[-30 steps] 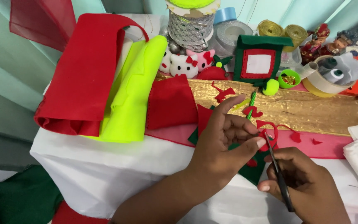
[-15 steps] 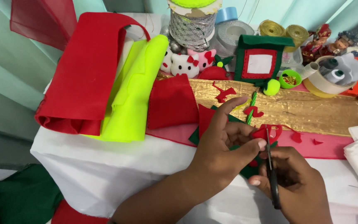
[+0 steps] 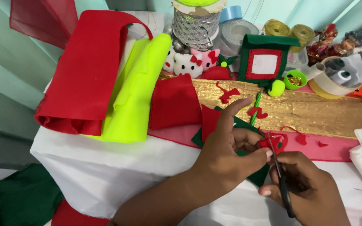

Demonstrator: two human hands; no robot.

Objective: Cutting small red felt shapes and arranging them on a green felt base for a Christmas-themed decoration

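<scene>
White-draped table (image 3: 84, 167) before pale green curtains (image 3: 5, 58); left hand (image 3: 227, 155) fingers pinch red felt (image 3: 273, 142), right hand (image 3: 306, 196) grips scissors (image 3: 281, 184)

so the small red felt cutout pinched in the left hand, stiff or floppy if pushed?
Probably floppy: the small red felt cutout curls between the left hand fingertips. Likely very light, since a pinch holds it. Thin loops look easy to snag on the black scissors in the right hand.
</scene>
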